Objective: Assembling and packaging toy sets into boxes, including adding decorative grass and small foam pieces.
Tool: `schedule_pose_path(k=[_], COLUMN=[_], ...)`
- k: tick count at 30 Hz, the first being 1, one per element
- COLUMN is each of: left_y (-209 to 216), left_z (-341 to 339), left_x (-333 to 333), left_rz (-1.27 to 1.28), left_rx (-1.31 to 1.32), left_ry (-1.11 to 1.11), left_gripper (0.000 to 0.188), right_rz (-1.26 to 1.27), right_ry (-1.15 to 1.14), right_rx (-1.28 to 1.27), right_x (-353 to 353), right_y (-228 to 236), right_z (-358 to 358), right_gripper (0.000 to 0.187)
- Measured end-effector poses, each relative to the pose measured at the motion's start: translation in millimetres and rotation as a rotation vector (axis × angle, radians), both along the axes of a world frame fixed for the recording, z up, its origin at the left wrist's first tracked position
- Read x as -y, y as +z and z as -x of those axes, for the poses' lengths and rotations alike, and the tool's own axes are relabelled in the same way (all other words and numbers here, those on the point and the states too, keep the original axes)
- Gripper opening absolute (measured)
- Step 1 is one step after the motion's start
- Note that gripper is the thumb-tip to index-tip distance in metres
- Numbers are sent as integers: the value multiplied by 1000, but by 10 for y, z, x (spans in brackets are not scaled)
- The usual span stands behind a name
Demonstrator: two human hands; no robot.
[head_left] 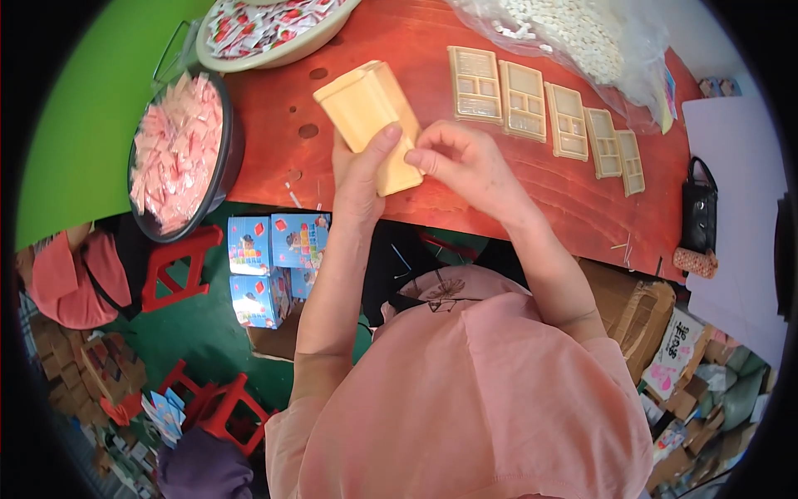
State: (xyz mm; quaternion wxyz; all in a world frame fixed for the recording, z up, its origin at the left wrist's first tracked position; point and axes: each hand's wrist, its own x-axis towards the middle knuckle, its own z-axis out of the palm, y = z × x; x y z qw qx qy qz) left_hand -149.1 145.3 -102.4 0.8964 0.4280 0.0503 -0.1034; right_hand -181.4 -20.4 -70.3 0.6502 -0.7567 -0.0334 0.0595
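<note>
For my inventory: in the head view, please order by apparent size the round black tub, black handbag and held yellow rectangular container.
1. Round black tub
2. Held yellow rectangular container
3. Black handbag

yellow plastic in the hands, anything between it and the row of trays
The right hand partly, at the right edge of the yellow plastic. Above that hand in the picture, nothing visible stands between the plastic and the nearest tray.

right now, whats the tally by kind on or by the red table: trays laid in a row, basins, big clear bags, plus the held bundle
Trays in the row: 5
Basins: 2 (cream, black)
Big clear bag: 1
Held yellow bundle: 1, counted as one; its layers can't be told
Total: 9
</note>
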Motion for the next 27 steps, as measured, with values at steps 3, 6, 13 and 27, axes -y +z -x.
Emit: schedule_pose_path(k=[3, 6, 13, 27], left_y=[-23, -7, -51, -100], left_z=[-3, 15, 102, 585], left_x=[27, -15, -174, -119], left_rz=[-26, 4, 140, 177], left_rx=[1, -14, -60, -18], left_ry=[40, 24, 30, 214], left_gripper=[62, 64, 62, 101], right_rz=[-80, 0, 195, 959], right_ry=[-70, -96, -158, -184], right_rx=[-112, -59, 40, 310], right_x=[-115, -217, -351, -342], right_y=[27, 90, 110, -192], right_z=[73, 123, 105, -794], right_gripper=[18, 14, 12, 40])
